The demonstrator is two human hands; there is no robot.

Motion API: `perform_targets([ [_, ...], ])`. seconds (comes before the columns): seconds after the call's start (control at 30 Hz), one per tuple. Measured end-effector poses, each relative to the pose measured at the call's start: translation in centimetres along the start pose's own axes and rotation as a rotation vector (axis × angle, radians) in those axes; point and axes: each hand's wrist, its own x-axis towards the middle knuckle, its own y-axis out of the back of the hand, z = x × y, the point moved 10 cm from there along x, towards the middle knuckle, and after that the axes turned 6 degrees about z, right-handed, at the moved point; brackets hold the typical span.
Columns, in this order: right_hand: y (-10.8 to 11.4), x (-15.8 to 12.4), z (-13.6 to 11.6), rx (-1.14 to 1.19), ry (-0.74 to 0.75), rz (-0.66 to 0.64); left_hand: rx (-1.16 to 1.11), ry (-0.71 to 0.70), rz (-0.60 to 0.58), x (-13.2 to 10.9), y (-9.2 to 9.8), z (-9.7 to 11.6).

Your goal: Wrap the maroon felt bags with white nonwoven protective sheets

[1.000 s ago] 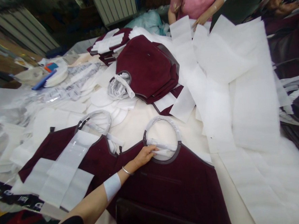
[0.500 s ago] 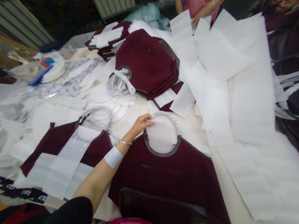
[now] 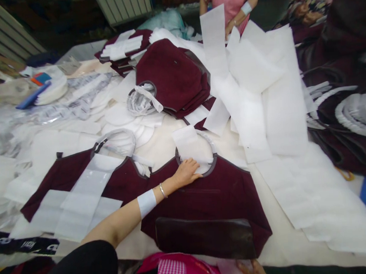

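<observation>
A maroon bag (image 3: 211, 197) with a round wrapped handle (image 3: 211, 145) lies flat in front of me. My left hand (image 3: 187, 172) rests on the bag's top edge at the handle opening, fingers bent onto a white foam sheet (image 3: 190, 147) that lies over the handle ring. The bag has a dark leather base (image 3: 204, 237) near the table's front edge. My right hand (image 3: 253, 270) shows only partly at the bottom edge, low beside a pink checked cloth (image 3: 172, 273); its fingers are mostly out of view.
A second maroon bag (image 3: 64, 177) with white sheets on it lies to the left. A stack of maroon bags (image 3: 171, 77) sits further back. White foam sheets (image 3: 270, 90) cover the right side. Another person in pink (image 3: 232, 1) stands across the table holding a sheet.
My left hand moved from the handle's top down to the bag's edge, and a white foam sheet now lies over the handle ring. The bag's dark base has come into fuller view.
</observation>
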Motion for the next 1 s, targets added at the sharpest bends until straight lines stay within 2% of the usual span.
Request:
perform_targets([
  [0.03, -0.4, 0.1, 0.4, 0.035, -0.015, 0.020, -0.021, 0.007, -0.082, -0.9, -1.9, 0.8],
  [0.1, -1.1, 0.3, 1.0, 0.120, -0.040, 0.051, -0.046, 0.108, -0.151, -1.8, -4.5, 0.9],
  [0.17, -1.8, 0.5, 1.7, 0.189, -0.056, 0.078, -0.069, 0.182, -0.173, -1.6, -5.8, 0.4],
  [0.23, -2.4, 0.6, 2.2, 0.208, -0.040, 0.108, -0.096, 0.200, -0.191, -0.7, -6.3, -0.1],
  [0.37, -3.9, 1.0, 2.7, 0.198, 0.038, 0.142, -0.154, 0.216, -0.218, 0.8, -6.0, -0.9],
  [0.53, -7.0, 1.0, 2.3, 0.234, 0.078, 0.084, -0.195, 0.205, -0.203, 1.2, -5.3, -0.7],
  [0.73, -9.4, 0.4, 1.1, 0.258, 0.014, 0.032, -0.253, 0.200, -0.161, 1.7, -5.2, -0.4],
  [0.9, -8.6, -0.7, -0.6, 0.190, 0.027, 0.044, -0.260, 0.250, -0.035, 0.7, -4.7, -1.2],
  [0.93, -8.4, -1.3, -0.5, 0.215, 0.003, 0.014, -0.247, 0.275, 0.001, 0.2, -4.4, -1.6],
  [1.0, -8.7, -3.0, 0.1, 0.331, -0.086, -0.145, -0.199, 0.350, 0.122, -1.0, -3.2, -3.1],
])
